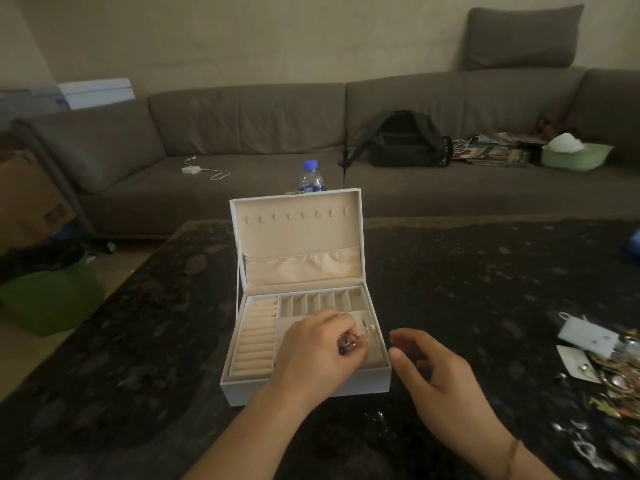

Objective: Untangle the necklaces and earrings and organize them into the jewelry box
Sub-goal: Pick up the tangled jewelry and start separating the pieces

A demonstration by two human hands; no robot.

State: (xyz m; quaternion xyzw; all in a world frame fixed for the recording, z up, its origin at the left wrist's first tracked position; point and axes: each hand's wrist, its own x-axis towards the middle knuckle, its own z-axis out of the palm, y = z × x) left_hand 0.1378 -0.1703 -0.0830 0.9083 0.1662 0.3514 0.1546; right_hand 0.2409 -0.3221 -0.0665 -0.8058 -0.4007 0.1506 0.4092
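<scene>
A white jewelry box [256, 388] stands open on the dark table, its lid upright with a row of hooks and a fabric pocket. Inside are ring rolls at the left and small cream compartments at the back. My left hand [311, 355] hovers over the box's front right compartment, its fingers curled round a small dark piece of jewelry [347, 347]. My right hand [436, 382] hangs just right of the box with loosely curled fingers and holds nothing. A tangled pile of jewelry [613, 386] with white earring cards lies at the table's right edge.
A plastic water bottle [310, 177] stands behind the box lid. The grey sofa [242, 140] behind carries a black backpack [405, 140], magazines and a green basin [575, 155]. A green bag [48, 299] and a cardboard box lie on the floor at left.
</scene>
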